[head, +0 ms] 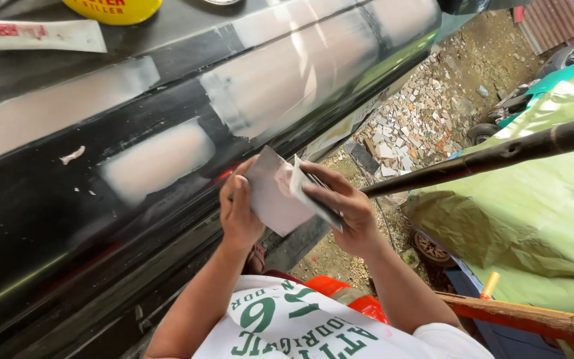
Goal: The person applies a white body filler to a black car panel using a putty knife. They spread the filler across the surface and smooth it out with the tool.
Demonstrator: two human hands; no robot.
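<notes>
My left hand (237, 209) holds a flat grey metal plate (270, 193) by its left edge, tilted up in front of me. My right hand (340, 203) grips a thin spreader blade (310, 193) and presses its edge against the plate's right side, where a smear of pale filler (286, 178) sits. Both hands are close together just below the black car body panel (48, 219). That panel carries several dull grey sanded filler patches (157, 159).
A yellow tin (114, 8) and a white tube (34, 34) rest on the car's top. A dark pole (499, 156) crosses on the right above a green tarp-covered vehicle (539, 213). Rubble ground (420, 113) lies below, an orange-red wooden bar (533, 319) at lower right.
</notes>
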